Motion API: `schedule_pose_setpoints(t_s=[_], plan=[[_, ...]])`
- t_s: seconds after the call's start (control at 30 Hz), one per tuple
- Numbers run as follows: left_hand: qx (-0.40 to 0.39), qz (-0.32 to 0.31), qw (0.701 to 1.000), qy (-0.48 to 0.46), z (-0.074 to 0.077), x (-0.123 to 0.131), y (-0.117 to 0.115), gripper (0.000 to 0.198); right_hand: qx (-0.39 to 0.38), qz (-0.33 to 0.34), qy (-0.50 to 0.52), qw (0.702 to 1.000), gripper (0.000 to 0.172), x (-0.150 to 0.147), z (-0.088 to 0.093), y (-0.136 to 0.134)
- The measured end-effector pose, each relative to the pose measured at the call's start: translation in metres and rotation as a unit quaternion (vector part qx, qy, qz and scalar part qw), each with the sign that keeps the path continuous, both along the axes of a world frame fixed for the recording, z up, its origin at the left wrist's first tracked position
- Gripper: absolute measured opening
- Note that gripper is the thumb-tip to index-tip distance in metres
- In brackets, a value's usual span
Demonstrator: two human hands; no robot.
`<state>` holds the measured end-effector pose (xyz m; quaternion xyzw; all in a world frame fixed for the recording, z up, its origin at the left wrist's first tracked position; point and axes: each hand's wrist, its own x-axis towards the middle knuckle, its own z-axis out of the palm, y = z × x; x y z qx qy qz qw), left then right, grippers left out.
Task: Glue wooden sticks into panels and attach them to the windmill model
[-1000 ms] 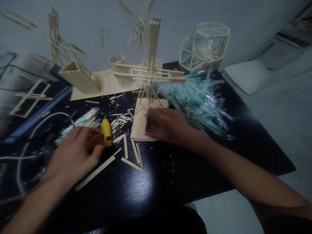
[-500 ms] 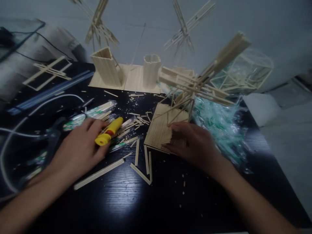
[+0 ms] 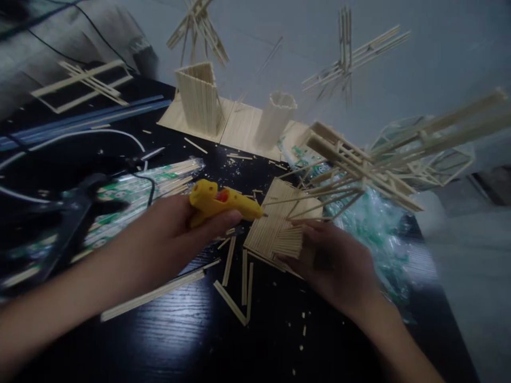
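A yellow hot glue gun [image 3: 227,202] is gripped in my left hand [image 3: 171,229], its nozzle pointing right at a flat base of wooden sticks [image 3: 265,226]. My right hand [image 3: 339,260] is closed on the edge of a small stick panel [image 3: 289,242] over that base; the palm hides part of the panel. Thin legs of a cross-bladed stick windmill [image 3: 359,165] slant down close to the right fingertips. Whether those legs join the panel, I cannot tell.
Behind stand a three-sided stick tower [image 3: 197,101] and a round stick tower [image 3: 275,119]. Green-printed plastic bags [image 3: 367,239] lie at right. Loose sticks [image 3: 229,303] and packed sticks [image 3: 159,183] are on the black table [image 3: 159,340]; a white cable [image 3: 115,131] loops at left.
My left hand has brought the glue gun right and turned its nozzle toward the base. My right hand keeps its hold on the panel, and the windmill leans further right. The view has shifted.
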<state>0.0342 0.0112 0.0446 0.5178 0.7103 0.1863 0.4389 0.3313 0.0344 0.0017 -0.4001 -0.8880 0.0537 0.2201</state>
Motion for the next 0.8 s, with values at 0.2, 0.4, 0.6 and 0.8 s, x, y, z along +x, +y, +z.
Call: schedule_pose_setpoints(t_s=[0.2,0.4,0.6,0.8], plan=[[-0.081,-0.048,0.991,-0.098,-0.02,0.026,0.013,0.059,-0.02,0.0,-0.025,0.999,0.035,0.0,0.006,0.0],[-0.05,-0.052,0.996,-0.042,-0.029,0.032,0.022,0.06,0.005,0.022,-0.014,1.0,0.036,0.0,0.009,0.0],[-0.034,-0.087,0.996,0.01,-0.039,0.037,0.027,0.071,0.002,0.026,0.012,1.0,0.04,0.004,0.006,-0.001],[-0.037,-0.091,0.995,0.008,-0.036,0.037,0.032,0.069,0.012,0.038,0.021,0.999,0.043,0.002,0.008,-0.001]])
